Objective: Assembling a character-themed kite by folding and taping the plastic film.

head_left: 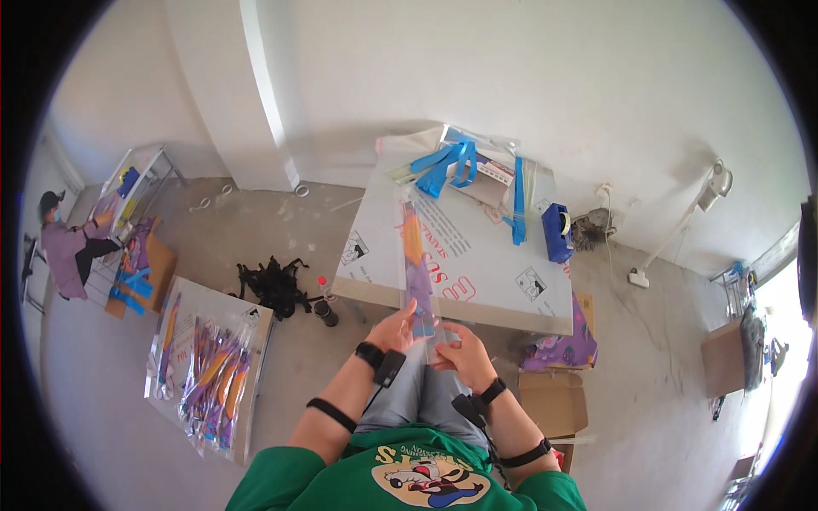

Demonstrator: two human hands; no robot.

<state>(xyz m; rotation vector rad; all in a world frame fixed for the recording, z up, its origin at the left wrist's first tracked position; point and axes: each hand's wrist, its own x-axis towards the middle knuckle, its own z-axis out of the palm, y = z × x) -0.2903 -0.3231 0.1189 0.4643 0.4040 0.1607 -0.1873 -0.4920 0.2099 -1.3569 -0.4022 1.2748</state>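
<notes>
A long, narrow clear plastic bag [417, 277] with a flat purple and orange piece inside lies partly on the table, its near end hanging past the front edge. My left hand [394, 329] is closed on the bag near that end, thumb on top beside a small blue part. On the other side, my right hand [464, 355] has its fingers bent together at the clear end of the bag, seemingly pinching the film. The table [503, 300] is covered with a printed silvery sheet.
Blue strips [436, 169], a box [483, 179] and a blue tape dispenser [558, 232] sit on the table. Several filled bags [213, 379] cover a low table at left. Black straps [277, 288], a dark bottle [325, 312] and an open carton [552, 402] are nearby. A person [70, 251] works far left.
</notes>
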